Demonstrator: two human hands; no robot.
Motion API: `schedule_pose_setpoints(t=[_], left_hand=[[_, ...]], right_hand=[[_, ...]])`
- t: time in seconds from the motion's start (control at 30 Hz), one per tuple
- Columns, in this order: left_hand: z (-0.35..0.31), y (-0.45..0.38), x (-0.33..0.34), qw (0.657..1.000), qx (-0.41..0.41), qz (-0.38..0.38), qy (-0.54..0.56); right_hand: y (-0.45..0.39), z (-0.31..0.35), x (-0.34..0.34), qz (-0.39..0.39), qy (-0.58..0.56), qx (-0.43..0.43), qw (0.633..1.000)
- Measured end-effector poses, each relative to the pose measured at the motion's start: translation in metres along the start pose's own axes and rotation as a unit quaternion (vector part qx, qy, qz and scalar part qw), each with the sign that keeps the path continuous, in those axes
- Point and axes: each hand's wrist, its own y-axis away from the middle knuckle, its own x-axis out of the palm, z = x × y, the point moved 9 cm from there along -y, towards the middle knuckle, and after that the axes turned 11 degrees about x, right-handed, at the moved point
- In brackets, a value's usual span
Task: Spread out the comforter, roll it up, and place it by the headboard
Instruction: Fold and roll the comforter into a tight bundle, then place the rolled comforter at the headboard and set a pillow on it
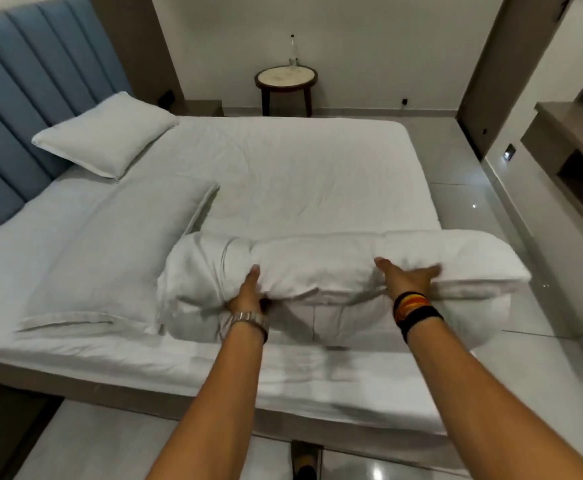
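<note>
Two hands press your rolled comforter (335, 271) on the bed (283, 174): left hand (248, 296) fingers grip its near fold, right hand (404, 278) lies flat, fingers spread on top.

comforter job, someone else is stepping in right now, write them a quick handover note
Left hand: gripping a fold at the near side of the white rolled comforter.
Right hand: flat on top of the roll, fingers spread, not closed.
Where things are: the roll lies across the foot end of the white-sheeted bed, its right end hanging over the edge. Two white pillows lie at the head end, one against the blue padded headboard.
Done: the comforter looks rolled up.
Left: tidy the roll if needed, then carry it to the headboard.
</note>
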Motion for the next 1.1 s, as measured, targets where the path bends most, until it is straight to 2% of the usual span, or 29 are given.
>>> schedule_pose_setpoints(t=[0.03,0.07,0.13,0.17,0.2,0.27,0.3,0.37,0.47,0.57,0.63,0.7,0.77,0.83,0.87,0.93,1.0,1.03,1.1], left_hand=[[-0.010,-0.015,0.008,0.998,0.037,-0.014,-0.040],[-0.017,-0.030,0.016,0.994,0.065,-0.024,-0.088],[-0.023,-0.066,0.033,0.984,0.079,-0.037,-0.154],[-0.023,-0.087,0.042,0.982,0.079,-0.042,-0.167],[-0.022,-0.109,0.051,0.980,0.080,-0.041,-0.175],[-0.019,-0.150,0.067,0.978,0.078,-0.034,-0.191],[-0.018,-0.168,0.073,0.976,0.074,-0.037,-0.203],[-0.012,-0.192,0.081,0.968,0.081,-0.044,-0.234],[-0.018,-0.189,0.081,0.949,0.180,-0.035,-0.255],[-0.032,-0.170,0.053,0.889,0.315,-0.056,-0.328],[-0.020,-0.159,0.019,0.862,0.328,-0.117,-0.369],[0.024,-0.149,-0.020,0.888,0.219,-0.187,-0.359],[0.092,-0.132,-0.036,0.932,0.019,-0.215,-0.290],[0.154,-0.111,-0.020,0.952,-0.158,-0.173,-0.195],[0.174,-0.104,-0.003,0.959,-0.205,-0.135,-0.145],[0.194,-0.099,0.031,0.970,-0.222,-0.096,-0.036],[0.202,-0.102,0.051,0.974,-0.201,-0.103,0.027],[0.204,-0.106,0.057,0.976,-0.189,-0.105,0.039],[0.207,-0.114,0.066,0.979,-0.168,-0.110,0.045]], right_hand=[[-0.009,0.017,0.008,-0.027,0.127,-0.066,0.989],[-0.015,0.032,0.015,-0.068,0.265,-0.137,0.952],[-0.029,0.057,0.039,-0.156,0.485,-0.278,0.815],[-0.037,0.067,0.055,-0.177,0.536,-0.337,0.754],[-0.046,0.076,0.073,-0.178,0.562,-0.383,0.711],[-0.073,0.084,0.109,-0.127,0.615,-0.418,0.657],[-0.094,0.083,0.127,-0.087,0.653,-0.401,0.637],[-0.135,0.069,0.148,-0.016,0.710,-0.333,0.620],[-0.177,0.054,0.155,0.013,0.712,-0.276,0.645],[-0.203,0.044,0.158,0.022,0.693,-0.256,0.673],[-0.216,0.042,0.166,0.025,0.698,-0.245,0.672],[-0.225,0.047,0.177,0.021,0.696,-0.248,0.673],[-0.230,0.059,0.191,0.011,0.692,-0.267,0.671],[-0.237,0.072,0.208,0.011,0.707,-0.285,0.647],[-0.241,0.079,0.218,0.011,0.725,-0.297,0.621],[-0.250,0.092,0.239,0.009,0.773,-0.325,0.545],[-0.254,0.102,0.263,0.017,0.801,-0.368,0.472],[-0.255,0.106,0.277,0.028,0.799,-0.401,0.448],[-0.261,0.111,0.305,0.073,0.782,-0.437,0.438]])
